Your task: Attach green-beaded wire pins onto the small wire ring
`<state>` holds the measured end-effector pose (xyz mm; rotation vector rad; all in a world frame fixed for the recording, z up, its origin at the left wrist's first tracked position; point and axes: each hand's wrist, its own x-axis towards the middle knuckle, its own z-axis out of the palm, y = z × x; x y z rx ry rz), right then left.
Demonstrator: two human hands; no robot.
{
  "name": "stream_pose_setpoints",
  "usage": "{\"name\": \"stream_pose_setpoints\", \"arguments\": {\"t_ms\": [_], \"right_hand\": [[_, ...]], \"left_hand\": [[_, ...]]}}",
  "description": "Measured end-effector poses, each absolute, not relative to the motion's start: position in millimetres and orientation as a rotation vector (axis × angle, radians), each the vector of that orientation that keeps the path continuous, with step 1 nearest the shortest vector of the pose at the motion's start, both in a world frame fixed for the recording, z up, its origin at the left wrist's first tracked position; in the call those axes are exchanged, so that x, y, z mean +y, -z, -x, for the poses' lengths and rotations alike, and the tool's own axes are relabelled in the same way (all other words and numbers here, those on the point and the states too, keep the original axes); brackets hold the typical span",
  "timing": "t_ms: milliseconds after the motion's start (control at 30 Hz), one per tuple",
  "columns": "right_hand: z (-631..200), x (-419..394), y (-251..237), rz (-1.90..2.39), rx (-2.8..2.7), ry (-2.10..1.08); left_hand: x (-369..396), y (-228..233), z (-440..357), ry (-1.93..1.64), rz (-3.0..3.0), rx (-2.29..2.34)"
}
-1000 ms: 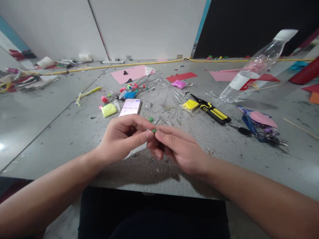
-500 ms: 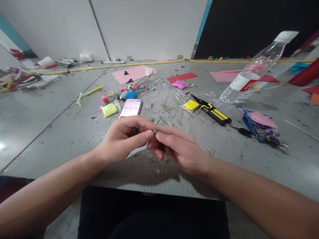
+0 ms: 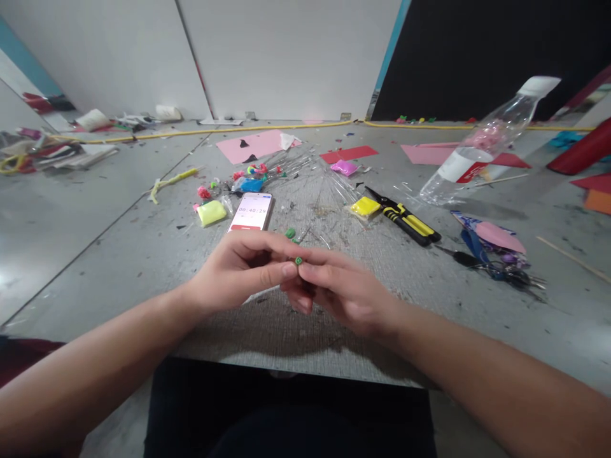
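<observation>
Small, round, bright-green piece of clay-like material (image 3: 298,261), pinched at the meeting fingertips of both hands, above the near edge of the worn grey tabletop (image 3: 109,280).

Left hand (image 3: 238,270) and right hand (image 3: 353,289) tip to tip, fingers of both grasping the piece, thumbs on the near side; which hand bears more of the hold, cannot tell. Judged best here: light, even pressure from both thumbs, small turns, round face left in view; a hard squeeze would likely flatten it. Look of the piece: tiny against the thumbs, roundish face toward the camera, a faint ring-like mark with a paler middle, finer detail too small to read. Just beyond the fingertips, a green lump (image 3: 290,233) lies near the white-screened smartphone (image 3: 251,210).
</observation>
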<state>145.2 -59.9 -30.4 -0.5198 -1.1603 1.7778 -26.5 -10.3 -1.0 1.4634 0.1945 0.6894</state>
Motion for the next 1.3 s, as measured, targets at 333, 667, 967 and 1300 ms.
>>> {"name": "stream_pose_setpoints", "arguments": {"t_ms": [333,667,967,1300], "right_hand": [[-148.4,-58.3,30.3,0.506,-1.109,-1.873],[-151.5,-59.5,32.4,0.529,-1.154,-1.749],[-155.3,-54.0,28.3,0.658,-1.15,-1.453],[-158.3,-54.0,27.9,0.694,-1.233,-1.375]], "left_hand": [[-7.3,1.6,25.3,-0.688,-1.428,0.177],[-5.0,5.8,26.9,-0.728,-1.446,0.171],[1.8,8.0,25.9,-0.916,-1.445,0.389],[7.5,13.1,27.2,-0.862,-1.453,0.358]]}}
